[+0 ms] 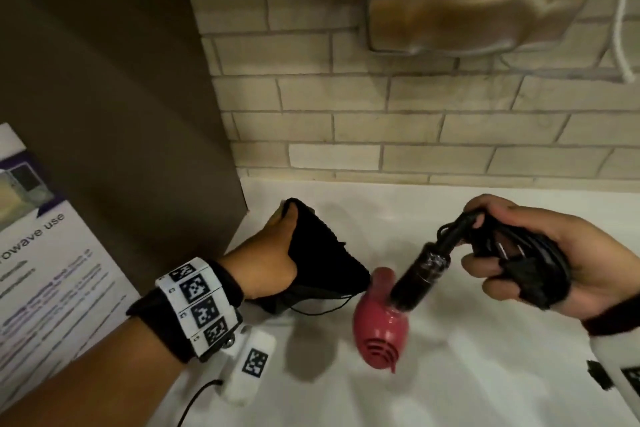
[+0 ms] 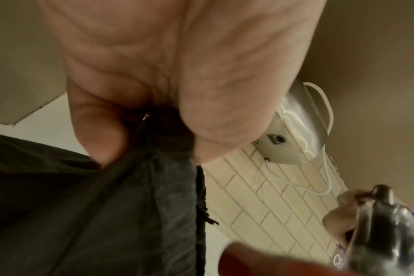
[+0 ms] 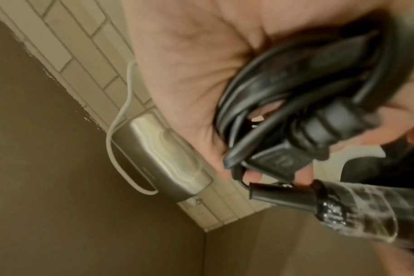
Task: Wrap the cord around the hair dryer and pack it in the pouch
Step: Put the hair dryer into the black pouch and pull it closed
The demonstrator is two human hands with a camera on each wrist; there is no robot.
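The left hand (image 1: 273, 260) grips the pouch (image 1: 325, 263) rim near the counter's (image 1: 450, 374) back edge. The right hand (image 1: 554, 263) clasps the coiled cord (image 1: 533, 253); the dryer (image 1: 384, 319) hangs, handle slanting up-right, red body just beside the pouch mouth.

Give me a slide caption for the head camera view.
Left hand holds black pouch; right hand holds coiled cord, red hair dryer.
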